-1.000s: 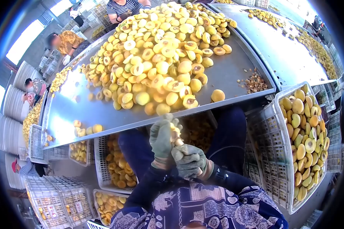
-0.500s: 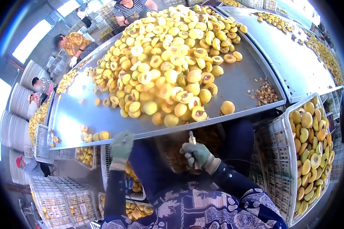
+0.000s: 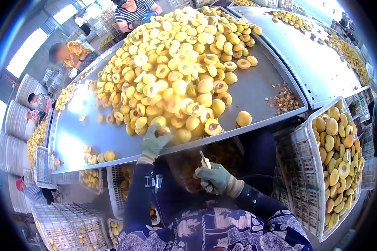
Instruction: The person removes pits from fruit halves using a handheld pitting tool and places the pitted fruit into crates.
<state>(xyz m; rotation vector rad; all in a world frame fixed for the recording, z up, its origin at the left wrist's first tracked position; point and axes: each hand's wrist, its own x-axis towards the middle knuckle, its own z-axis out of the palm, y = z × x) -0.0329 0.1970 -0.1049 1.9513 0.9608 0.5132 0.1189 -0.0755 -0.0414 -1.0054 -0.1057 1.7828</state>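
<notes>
My left hand, in a grey-green glove, reaches over the front edge of the metal table. Its fingers are closed round an apricot at the near side of a large heap of yellow apricots, many of them halved. Below the table edge, over my lap, my right hand, gloved too, is wrapped round the light handle of a small knife. The blade points up, toward the table. A single apricot half lies right of the heap, near a small pile of pits.
A tall white crate of apricots stands at the right. More crates are at the lower left, and one is under the table. A co-worker in stripes sits behind the heap; another in orange is farther left.
From both hands together over my lap, my left hand swung out left, then came up to the heap and took hold of an apricot. My right hand stayed low with the knife.
</notes>
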